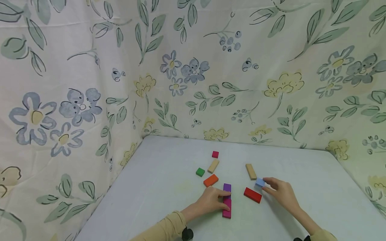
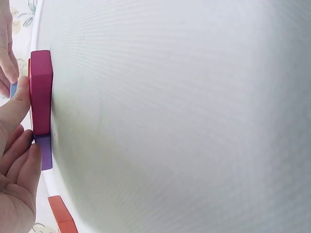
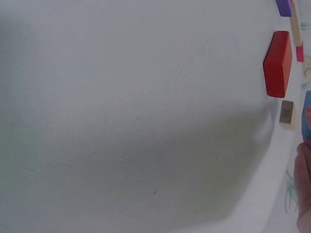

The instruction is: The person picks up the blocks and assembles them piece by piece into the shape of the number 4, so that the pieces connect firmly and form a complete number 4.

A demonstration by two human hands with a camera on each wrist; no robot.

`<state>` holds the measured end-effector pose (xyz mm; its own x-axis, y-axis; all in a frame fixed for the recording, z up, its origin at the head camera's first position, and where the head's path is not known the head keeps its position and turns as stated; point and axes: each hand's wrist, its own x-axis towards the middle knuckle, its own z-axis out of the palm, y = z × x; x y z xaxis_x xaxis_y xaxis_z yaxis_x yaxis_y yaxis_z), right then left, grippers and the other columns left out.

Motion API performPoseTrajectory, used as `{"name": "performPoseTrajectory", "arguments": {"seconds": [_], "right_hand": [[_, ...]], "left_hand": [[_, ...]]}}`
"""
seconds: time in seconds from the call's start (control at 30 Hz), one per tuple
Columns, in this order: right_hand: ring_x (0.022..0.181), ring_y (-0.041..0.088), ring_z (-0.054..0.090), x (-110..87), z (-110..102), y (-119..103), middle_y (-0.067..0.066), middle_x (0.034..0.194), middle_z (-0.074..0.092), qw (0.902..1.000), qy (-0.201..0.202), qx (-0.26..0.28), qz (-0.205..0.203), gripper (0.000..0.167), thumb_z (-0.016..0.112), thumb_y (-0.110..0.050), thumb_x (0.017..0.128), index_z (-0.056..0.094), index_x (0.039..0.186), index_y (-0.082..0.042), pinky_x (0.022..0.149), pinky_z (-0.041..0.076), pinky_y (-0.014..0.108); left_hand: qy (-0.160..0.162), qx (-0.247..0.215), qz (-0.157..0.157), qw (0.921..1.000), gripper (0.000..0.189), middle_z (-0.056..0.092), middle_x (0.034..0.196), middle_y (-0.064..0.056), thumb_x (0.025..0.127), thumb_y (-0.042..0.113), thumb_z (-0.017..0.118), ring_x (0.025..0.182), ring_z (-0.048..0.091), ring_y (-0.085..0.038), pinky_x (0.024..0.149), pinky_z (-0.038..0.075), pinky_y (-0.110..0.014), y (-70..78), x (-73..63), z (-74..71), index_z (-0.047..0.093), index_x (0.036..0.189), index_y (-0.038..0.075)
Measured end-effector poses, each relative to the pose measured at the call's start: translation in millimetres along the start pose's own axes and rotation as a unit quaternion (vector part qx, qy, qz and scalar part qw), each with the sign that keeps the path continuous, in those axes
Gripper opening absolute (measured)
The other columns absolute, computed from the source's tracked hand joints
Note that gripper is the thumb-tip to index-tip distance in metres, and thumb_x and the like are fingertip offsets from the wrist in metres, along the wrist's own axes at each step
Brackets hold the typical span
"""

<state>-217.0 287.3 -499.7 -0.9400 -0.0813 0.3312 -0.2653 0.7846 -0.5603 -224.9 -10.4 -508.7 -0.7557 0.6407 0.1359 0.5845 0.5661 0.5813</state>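
Observation:
In the head view my left hand [image 1: 211, 200] reaches over a magenta block [image 1: 227, 214] and a purple block [image 1: 227, 187], laid end to end. Its thumb rests on the magenta block and a finger touches the purple one. The left wrist view shows the two blocks meeting, with thumb and fingers [image 2: 33, 167] along their upper side. My right hand [image 1: 281, 194] pinches a light blue block [image 1: 259, 182] between thumb and finger. That block [image 3: 306, 114] is partly cut off in the right wrist view. A red block [image 1: 252, 195] lies between the hands.
Close beyond the light blue block lies a natural wood block [image 1: 251, 171]. Farther left are an orange block [image 1: 210, 180], a green block [image 1: 200, 172], another wood block [image 1: 213, 166] and a small red block [image 1: 215, 154]. Floral cloth [image 1: 193, 110] hangs behind the white table [image 1: 163, 160].

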Motion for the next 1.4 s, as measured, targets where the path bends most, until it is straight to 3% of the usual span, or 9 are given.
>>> {"name": "performPoseTrajectory", "arguments": {"seconds": [0.37,0.83,1.2,1.4], "right_hand": [[0.096,0.033,0.068,4.3,0,-15,0.018,0.105,0.071,0.9996,0.001,0.022,-0.017,0.035,0.078,-0.009,0.076,0.068,0.109,0.0,0.076,0.056,0.038],[0.095,0.032,0.068,11.1,8,-30,0.016,0.104,0.072,0.9985,0.003,0.037,-0.04,0.033,0.077,-0.006,0.076,0.068,0.108,-0.001,0.076,0.056,0.037],[0.092,0.033,0.069,19.8,16,-41,0.017,0.104,0.071,0.9962,0.004,0.058,-0.065,0.035,0.076,-0.003,0.076,0.068,0.109,0.0,0.074,0.056,0.036],[0.093,0.035,0.068,26.0,20,-47,0.018,0.104,0.071,0.9958,-0.007,0.072,-0.056,0.034,0.076,-0.004,0.076,0.068,0.109,-0.001,0.075,0.056,0.037]], "left_hand": [[-0.004,-0.006,-0.013,0.9999,0.053,0.066,0.121,0.003,0.074,0.033,0.079,0.105,0.06,-0.001,0.074,0.044,-0.008,1.6,0.0,-1.4,0.065,0.123,0.017],[-0.002,-0.004,0.0,1.0,0.053,0.064,0.122,0.002,0.074,0.032,0.079,0.112,0.06,-0.006,0.082,0.047,-0.011,0.3,-0.4,-1.6,0.065,0.122,0.016],[-0.009,0.002,-0.011,0.9999,0.053,0.064,0.123,0.005,0.075,0.033,0.078,0.113,0.059,-0.004,0.083,0.046,-0.011,0.0,0.8,-1.9,0.064,0.123,0.018],[-0.012,0.001,-0.013,0.9998,0.053,0.064,0.123,0.005,0.075,0.033,0.078,0.111,0.059,-0.004,0.08,0.046,-0.01,0.6,1.5,-1.7,0.064,0.124,0.018]]}}
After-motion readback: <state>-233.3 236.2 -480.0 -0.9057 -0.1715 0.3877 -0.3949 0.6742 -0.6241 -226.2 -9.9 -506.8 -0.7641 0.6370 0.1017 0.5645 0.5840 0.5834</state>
